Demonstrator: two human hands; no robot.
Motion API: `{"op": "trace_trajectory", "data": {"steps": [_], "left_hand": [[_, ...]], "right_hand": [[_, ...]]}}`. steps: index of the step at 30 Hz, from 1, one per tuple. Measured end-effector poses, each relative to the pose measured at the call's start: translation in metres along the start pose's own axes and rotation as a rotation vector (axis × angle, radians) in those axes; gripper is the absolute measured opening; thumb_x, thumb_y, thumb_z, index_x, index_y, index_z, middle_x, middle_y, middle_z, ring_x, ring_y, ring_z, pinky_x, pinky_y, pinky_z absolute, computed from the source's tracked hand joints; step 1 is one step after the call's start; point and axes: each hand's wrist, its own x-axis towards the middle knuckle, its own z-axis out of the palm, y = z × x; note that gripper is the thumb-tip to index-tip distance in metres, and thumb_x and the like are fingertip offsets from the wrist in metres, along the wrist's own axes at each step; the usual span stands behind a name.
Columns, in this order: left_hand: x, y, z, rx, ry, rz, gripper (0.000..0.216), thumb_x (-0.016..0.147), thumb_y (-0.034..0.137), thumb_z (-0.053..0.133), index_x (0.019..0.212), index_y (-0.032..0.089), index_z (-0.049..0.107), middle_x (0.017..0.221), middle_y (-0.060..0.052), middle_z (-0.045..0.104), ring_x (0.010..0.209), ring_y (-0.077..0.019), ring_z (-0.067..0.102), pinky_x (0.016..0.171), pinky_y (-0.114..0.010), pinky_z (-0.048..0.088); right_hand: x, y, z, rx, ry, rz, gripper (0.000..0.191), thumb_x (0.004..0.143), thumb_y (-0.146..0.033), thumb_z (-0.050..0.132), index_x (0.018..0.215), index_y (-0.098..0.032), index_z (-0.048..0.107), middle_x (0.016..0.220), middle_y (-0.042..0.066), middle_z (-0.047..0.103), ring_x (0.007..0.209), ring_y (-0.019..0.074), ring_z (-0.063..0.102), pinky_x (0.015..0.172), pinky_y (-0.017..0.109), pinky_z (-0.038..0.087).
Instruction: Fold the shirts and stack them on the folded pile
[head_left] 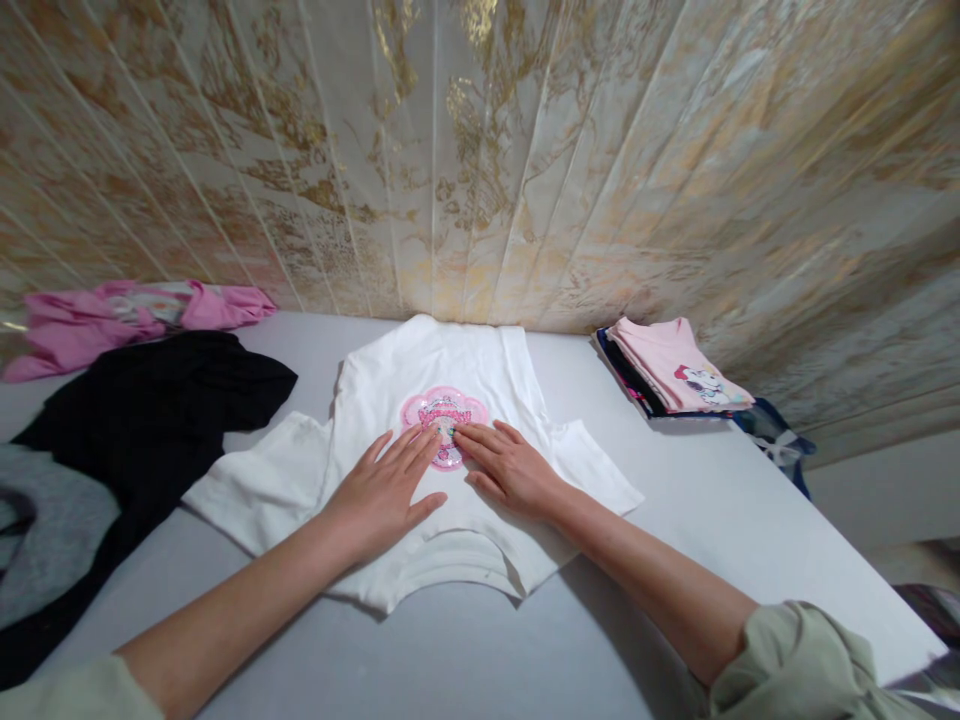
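Observation:
A white T-shirt [450, 350] lies spread on the table, its neckline toward me and its short sleeves out to both sides. A pink sequined patch [444, 410] decorates its chest. Both of my hands rest flat on the fabric over the lower part of that patch. My left hand [390, 490] has its fingers stretched out and its thumb apart. Close by on the right, my right hand [514, 465] lies with fingers extended, the fingertips of both hands nearly meeting. Neither hand grips the cloth. Part of the patch is hidden beneath the fingers.
Folded clothes are stacked at the back right, a pink shirt [679, 370] on top. To the left lie a black garment [172, 390], a grey garment [60, 530] and a pink garment [97, 320]. A patterned curtain [450, 180] hangs behind the white table [750, 530].

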Motion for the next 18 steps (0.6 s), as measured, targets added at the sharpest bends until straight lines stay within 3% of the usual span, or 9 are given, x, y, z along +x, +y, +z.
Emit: {"op": "trace_trajectory", "data": {"steps": [3,9,13,18], "left_hand": [[-0.007,-0.001,-0.004,0.000,0.010,0.020,0.065,0.094,0.057,0.034,0.149,0.022,0.032,0.155,-0.006,0.034,0.143,-0.0226,0.029,0.116,-0.043,0.016],[-0.010,0.000,-0.008,-0.018,0.035,0.048,0.053,0.095,0.051,0.040,0.144,0.032,0.039,0.151,-0.005,0.041,0.141,-0.0249,0.032,0.114,-0.050,0.022],[-0.009,0.002,-0.012,-0.060,0.107,0.057,0.044,0.095,0.044,0.044,0.136,0.029,0.050,0.144,-0.007,0.050,0.134,-0.0249,0.042,0.112,-0.050,0.029],[-0.009,0.005,-0.019,-0.201,0.212,0.157,0.031,0.096,0.031,0.045,0.121,0.023,0.061,0.123,-0.006,0.066,0.117,-0.0193,0.057,0.108,-0.042,0.039]], "right_hand": [[-0.005,-0.003,-0.002,0.046,0.022,-0.019,0.051,0.098,-0.031,0.043,0.148,-0.026,0.036,0.148,0.006,0.044,0.136,0.0176,0.039,0.115,0.044,0.025],[-0.009,-0.008,-0.001,0.059,0.131,0.109,0.043,0.098,-0.031,0.043,0.141,-0.025,0.047,0.143,0.007,0.050,0.132,0.0196,0.045,0.111,0.044,0.030],[-0.012,-0.008,-0.002,0.093,0.169,0.030,0.037,0.097,-0.025,0.044,0.132,-0.024,0.055,0.134,0.007,0.059,0.127,0.0185,0.050,0.110,0.044,0.032],[-0.015,-0.007,-0.002,0.143,0.211,-0.057,0.030,0.095,-0.020,0.044,0.118,-0.026,0.062,0.119,0.004,0.067,0.114,0.0152,0.059,0.109,0.042,0.032]]}}
